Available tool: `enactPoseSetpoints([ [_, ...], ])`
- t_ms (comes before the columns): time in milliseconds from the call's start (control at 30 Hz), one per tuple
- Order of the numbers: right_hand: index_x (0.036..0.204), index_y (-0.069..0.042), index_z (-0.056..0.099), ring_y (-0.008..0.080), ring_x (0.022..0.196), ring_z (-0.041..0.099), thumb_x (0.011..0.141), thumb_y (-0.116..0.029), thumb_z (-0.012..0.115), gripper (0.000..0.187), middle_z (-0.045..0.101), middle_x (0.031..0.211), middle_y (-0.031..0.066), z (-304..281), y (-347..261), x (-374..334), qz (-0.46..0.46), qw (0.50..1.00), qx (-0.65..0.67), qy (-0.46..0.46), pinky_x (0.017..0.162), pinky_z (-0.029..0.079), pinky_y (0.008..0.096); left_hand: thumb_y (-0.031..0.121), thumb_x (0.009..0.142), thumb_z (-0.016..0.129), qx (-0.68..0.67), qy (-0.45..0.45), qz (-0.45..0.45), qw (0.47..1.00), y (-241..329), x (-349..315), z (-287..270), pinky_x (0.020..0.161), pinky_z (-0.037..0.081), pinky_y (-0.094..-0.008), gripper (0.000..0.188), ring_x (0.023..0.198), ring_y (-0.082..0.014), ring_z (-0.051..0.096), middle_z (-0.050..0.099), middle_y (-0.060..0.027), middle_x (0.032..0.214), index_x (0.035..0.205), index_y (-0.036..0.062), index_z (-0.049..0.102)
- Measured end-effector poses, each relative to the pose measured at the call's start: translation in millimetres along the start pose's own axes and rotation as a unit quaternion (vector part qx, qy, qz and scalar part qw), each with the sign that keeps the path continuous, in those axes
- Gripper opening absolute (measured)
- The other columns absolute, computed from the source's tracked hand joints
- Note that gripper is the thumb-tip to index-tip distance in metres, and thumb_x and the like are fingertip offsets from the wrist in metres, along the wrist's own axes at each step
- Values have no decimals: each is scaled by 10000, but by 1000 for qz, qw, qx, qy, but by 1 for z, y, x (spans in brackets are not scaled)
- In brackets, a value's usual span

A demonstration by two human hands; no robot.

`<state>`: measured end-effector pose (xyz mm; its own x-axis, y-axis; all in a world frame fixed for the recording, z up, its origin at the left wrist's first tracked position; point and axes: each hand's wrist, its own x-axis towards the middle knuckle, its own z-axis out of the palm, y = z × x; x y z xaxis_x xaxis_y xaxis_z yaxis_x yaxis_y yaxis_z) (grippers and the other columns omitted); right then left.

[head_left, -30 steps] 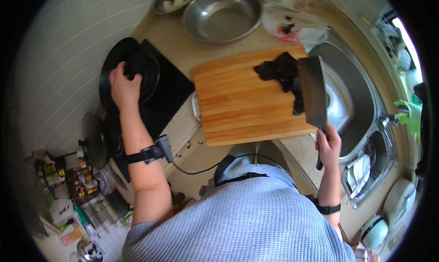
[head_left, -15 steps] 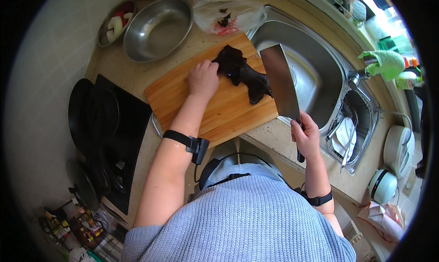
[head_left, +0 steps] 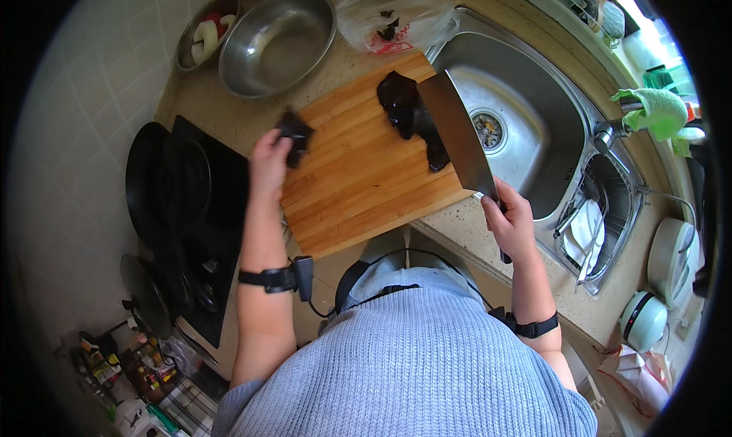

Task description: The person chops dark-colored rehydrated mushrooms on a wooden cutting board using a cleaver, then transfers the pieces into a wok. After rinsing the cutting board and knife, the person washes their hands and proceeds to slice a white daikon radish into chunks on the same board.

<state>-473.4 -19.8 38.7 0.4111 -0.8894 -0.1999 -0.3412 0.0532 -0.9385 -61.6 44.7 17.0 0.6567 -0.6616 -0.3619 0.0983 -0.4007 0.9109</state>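
Note:
My left hand (head_left: 268,163) is closed on a dark, glossy piece of wood ear mushroom (head_left: 297,138), blurred by motion, over the left edge of the wooden cutting board (head_left: 358,185). More wood ear pieces (head_left: 400,105) lie in a wet heap on the board's far right part. My right hand (head_left: 511,222) is wrapped round the handle of a cleaver (head_left: 456,128). Its broad blade is held over the board's right edge, beside the heap, and hides part of it.
A steel basin (head_left: 278,44) and a smaller bowl (head_left: 187,54) with red and white food stand behind the board. A plastic bag (head_left: 358,14) holds dark scraps. To the right is a steel sink (head_left: 526,71) with a dish rack (head_left: 602,185); a black cooktop (head_left: 229,201) with pans is left.
My left hand has moved left, away from the heap, with a wood ear piece in it. The cleaver has shifted slightly left over the board's right edge.

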Motion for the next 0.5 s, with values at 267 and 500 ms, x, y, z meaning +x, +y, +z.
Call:
enactPoseSetpoints([
  [267, 1286, -51, 547, 14, 505, 398, 924, -17, 516, 364, 481, 655, -63, 4, 2, 21, 36, 996, 78, -6, 458, 324, 178, 286, 897, 616, 382, 370, 133, 836, 76, -18, -218, 998, 405, -408, 485, 1177, -352, 521, 554, -206, 1271, 1270, -11, 527],
  [500, 1251, -37, 566, 27, 503, 428, 907, -42, 543, 345, 492, 654, -56, -1, -5, 24, 44, 996, 72, 30, 465, 342, 192, 77, 799, 682, 365, 138, 265, 882, 60, -32, -58, 970, 443, -382, 446, 1176, -295, 527, 543, -157, 1280, 1231, 68, 570],
])
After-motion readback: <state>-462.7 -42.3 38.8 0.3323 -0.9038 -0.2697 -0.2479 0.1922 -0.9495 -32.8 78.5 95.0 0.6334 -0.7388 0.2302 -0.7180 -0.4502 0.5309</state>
